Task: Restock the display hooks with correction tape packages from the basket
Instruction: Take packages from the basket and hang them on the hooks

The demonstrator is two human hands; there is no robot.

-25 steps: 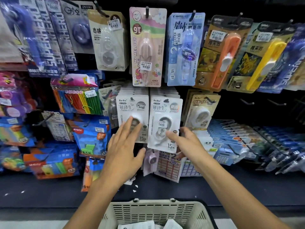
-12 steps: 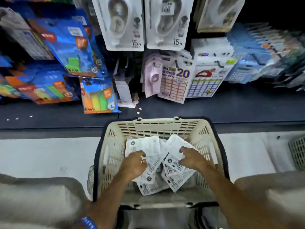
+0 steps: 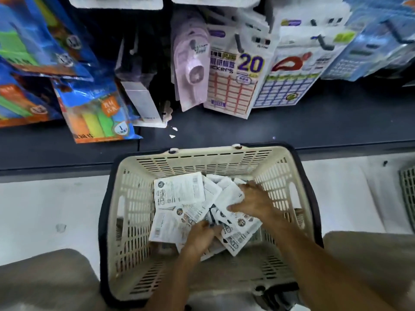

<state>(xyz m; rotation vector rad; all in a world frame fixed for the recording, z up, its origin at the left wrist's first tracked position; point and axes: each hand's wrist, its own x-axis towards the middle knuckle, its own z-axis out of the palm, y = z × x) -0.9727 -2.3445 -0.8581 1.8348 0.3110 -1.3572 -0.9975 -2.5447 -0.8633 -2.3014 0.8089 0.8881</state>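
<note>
Looking down: dark display shelf (image 3: 247, 131) along top, sticker packs (image 3: 233, 72) hanging above it. Cream basket (image 3: 125, 198) just below shelf edge. White correction tape packages (image 3: 179, 190) piled loose inside, backs up. Right hand (image 3: 253, 203) spread flat, fingers pressing on the pile. Left hand (image 3: 199, 235) fingers curled into packages; actual grip cannot be confirmed.

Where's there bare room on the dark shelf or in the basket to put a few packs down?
Free: the dark shelf between the sticker packs and the basket rim; the basket floor nearest the person. Crowded: the basket middle, where both the left hand and right hand work the correction tape packages, and the shelf's left under the hanging highlighter pack.
</note>
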